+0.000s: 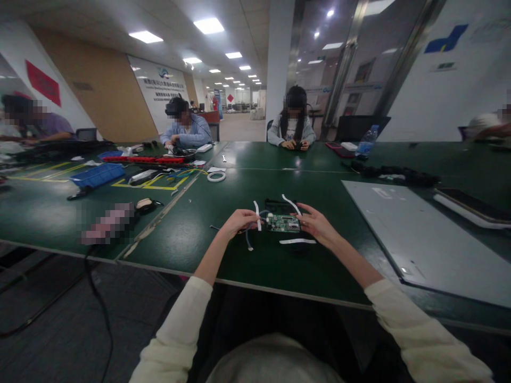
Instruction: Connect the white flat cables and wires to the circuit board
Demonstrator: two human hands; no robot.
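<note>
Tabletop (191, 229), dark green, fills the middle of my head view, and everything I care about sits over its near part, not far in from the near edge. A flat grey panel (415, 234) lies off to the right, its nearest corner out by that same near edge, well apart from the work.

Both hands are in front of me, facing each other. I have the right hand (317, 226) narrowed on the right end of a bare green circuit board (282, 224), thumb and fingers about that short edge. The left hand (241, 221) is drawn to a pinch just beyond the board's left end, on what looks like a thin grey cable (249, 239); its fingertips cover the exact grip.

So the relation I judge by is this: the board lies between the hands, its long axis running left to right, roughly along the near edge. It is to the left hand's right, and the right hand is the nearer one, touching it. I cannot tell whether it rests on the surface or is held above it.

A white connector (270, 218) sits at the board's left end, facing the left fingertips. Slim white strips (297, 241) surround the board.
</note>
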